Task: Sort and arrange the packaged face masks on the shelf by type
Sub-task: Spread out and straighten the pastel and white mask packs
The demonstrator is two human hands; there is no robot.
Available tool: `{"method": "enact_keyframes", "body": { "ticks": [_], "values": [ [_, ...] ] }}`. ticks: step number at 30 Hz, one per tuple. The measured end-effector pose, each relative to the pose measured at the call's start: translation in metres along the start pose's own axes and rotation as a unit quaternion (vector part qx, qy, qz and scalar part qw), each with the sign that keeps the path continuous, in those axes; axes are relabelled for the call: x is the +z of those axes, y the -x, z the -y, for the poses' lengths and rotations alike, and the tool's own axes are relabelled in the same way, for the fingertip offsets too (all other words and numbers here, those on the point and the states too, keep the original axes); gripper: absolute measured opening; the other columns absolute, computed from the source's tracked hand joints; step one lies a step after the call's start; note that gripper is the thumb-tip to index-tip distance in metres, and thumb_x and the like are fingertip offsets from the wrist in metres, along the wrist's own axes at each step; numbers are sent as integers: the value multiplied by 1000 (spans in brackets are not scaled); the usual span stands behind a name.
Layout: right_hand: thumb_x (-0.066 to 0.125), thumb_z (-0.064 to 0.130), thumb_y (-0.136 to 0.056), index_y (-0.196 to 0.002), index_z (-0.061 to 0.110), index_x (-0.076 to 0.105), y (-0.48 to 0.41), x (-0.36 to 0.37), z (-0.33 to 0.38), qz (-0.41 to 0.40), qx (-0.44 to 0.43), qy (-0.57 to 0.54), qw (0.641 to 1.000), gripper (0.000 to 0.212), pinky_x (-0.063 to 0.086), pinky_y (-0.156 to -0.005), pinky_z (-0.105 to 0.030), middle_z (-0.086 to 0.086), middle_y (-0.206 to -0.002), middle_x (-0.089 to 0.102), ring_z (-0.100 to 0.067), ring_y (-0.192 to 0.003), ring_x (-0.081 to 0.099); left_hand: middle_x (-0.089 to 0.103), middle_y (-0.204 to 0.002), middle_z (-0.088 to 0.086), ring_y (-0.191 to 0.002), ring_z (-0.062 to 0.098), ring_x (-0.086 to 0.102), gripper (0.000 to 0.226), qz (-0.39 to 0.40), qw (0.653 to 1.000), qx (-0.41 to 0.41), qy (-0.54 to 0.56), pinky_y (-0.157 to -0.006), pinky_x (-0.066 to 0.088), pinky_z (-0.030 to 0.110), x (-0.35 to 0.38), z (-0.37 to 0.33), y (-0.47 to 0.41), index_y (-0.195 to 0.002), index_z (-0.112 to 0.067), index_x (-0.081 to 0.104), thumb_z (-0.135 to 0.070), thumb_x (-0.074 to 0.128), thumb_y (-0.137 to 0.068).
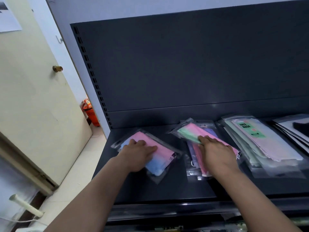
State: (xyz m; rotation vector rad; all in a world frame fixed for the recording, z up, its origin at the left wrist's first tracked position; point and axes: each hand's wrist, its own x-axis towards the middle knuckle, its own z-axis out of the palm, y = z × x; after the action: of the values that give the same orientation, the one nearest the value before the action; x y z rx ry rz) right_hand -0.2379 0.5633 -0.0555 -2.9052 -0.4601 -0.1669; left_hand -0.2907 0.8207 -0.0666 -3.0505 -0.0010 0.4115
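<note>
On the dark shelf [167,186] lies a pink-and-blue mask pack [164,158] at the left. My left hand [138,153] rests flat on it with fingers laid over the pink part. To its right is a loose pile of mask packs topped by a green-and-pink pack [189,131]; purple and pink packs show beneath it. My right hand [217,151] lies on this pile, fingers stretched toward the green end. Further right sits a stack of pale packs with a green "FACE MASK" label [252,131].
More packs with white and black contents [296,128] lie at the far right of the shelf. The shelf's dark back panel [184,64] rises behind. A cream door [33,97] stands at the left, with a red extinguisher [88,109] beyond it.
</note>
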Motion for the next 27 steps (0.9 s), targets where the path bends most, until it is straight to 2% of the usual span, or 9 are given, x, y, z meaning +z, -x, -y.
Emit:
{"method": "enact_keyframes", "body": {
  "ticks": [5,9,14,15,18,21,23,25,27],
  "values": [
    [36,17,-99,-138,27,43,3,-4,-4,-29,-1,-45,999,40,46,-83,-34,-4,-124,60,-26,-110,57,33,-146,20,-130,43,30,56,-24,992,-124,31,-105,30,50,-16,-40,-25,-151,-28,19,-46,27,-99],
    [35,12,-98,-139,27,42,3,-9,-8,-45,11,-70,997,44,47,-77,-36,-9,-117,63,-29,-103,61,40,-142,13,-127,40,34,49,-39,991,-125,43,-102,31,49,-9,-38,-31,-145,-30,28,-38,36,-97],
    [35,16,-98,-138,35,41,13,-21,-1,-61,-12,-69,996,45,48,-76,-37,-4,-121,63,-30,-102,61,22,-155,9,-139,36,24,55,-81,977,-137,146,-110,26,47,1,-25,-39,-152,-26,15,-36,32,-100],
    [36,16,-98,-138,36,40,15,-21,1,-72,-12,-60,996,45,48,-75,-36,-3,-120,64,-30,-100,62,22,-156,11,-140,34,24,55,-118,954,-152,230,-111,26,45,0,-24,-37,-152,-19,16,-31,33,-101],
    [45,14,-94,-138,37,42,12,-19,12,-129,-44,-30,990,49,50,-74,-34,1,-124,63,-28,-100,64,30,-155,10,-141,28,30,51,-290,816,-229,444,-113,26,38,-9,-14,-16,-150,-9,24,-15,35,-101],
    [60,5,-79,-125,30,59,1,-6,41,-150,-165,-14,975,52,53,-84,-34,-3,-125,64,-24,-108,65,46,-143,11,-131,27,43,44,-456,714,-257,465,-104,32,28,-19,7,13,-141,-7,39,-4,36,-98],
    [66,7,-68,-118,29,65,-5,9,66,-125,-243,-1,962,55,53,-85,-36,-2,-119,68,-23,-108,65,52,-137,9,-126,25,47,42,-510,678,-259,461,-96,31,22,-24,19,30,-136,-10,46,-2,36,-96],
    [66,16,-77,-127,32,58,-4,28,88,-33,-287,17,957,53,46,-96,-40,-3,-131,60,-25,-121,57,56,-132,8,-120,26,51,39,-488,712,-243,443,-92,34,24,-25,27,42,-131,-13,51,-3,37,-95],
    [48,31,-96,-145,36,31,-1,47,97,61,-283,21,957,52,19,-115,-41,-4,-155,26,-25,-144,24,58,-129,8,-115,28,55,38,-383,812,-206,390,-88,39,27,-19,29,46,-126,-17,57,-5,40,-94]
  ]
}}
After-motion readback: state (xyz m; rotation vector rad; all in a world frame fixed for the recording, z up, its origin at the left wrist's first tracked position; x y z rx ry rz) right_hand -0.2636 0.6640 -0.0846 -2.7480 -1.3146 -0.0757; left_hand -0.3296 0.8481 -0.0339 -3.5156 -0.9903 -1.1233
